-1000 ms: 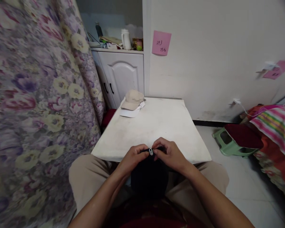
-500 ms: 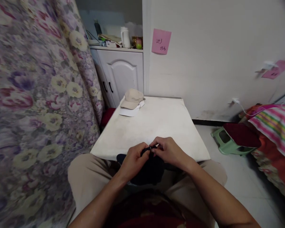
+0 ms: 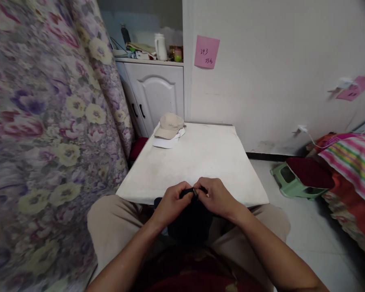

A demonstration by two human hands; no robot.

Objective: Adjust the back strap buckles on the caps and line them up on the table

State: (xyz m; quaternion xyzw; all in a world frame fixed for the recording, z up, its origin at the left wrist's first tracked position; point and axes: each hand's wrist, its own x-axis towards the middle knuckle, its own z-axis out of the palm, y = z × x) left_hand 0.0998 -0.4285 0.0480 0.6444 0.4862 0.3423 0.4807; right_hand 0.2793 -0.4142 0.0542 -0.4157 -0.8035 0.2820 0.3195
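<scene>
Dark-blue cap point(image 3: 190, 225) swings straighter over the lap point(image 3: 115, 219), left hand point(image 3: 172, 200) and right hand point(image 3: 217, 198) pinching its strap point(image 3: 186, 192) beside the metal buckle point(image 3: 195, 192), so that fastening looks within easy working reach.

The fingers point(image 3: 187, 197) hide part of the strap point(image 3: 186, 192) on the dark cap point(image 3: 190, 223), and the left edge cuts off the curtain point(image 3: 48, 162).

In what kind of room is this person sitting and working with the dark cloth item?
Probably a room in a home, perhaps a bedroom: a floral curtain, a white cupboard and what looks like a bed with a striped cover suggest it.
</scene>
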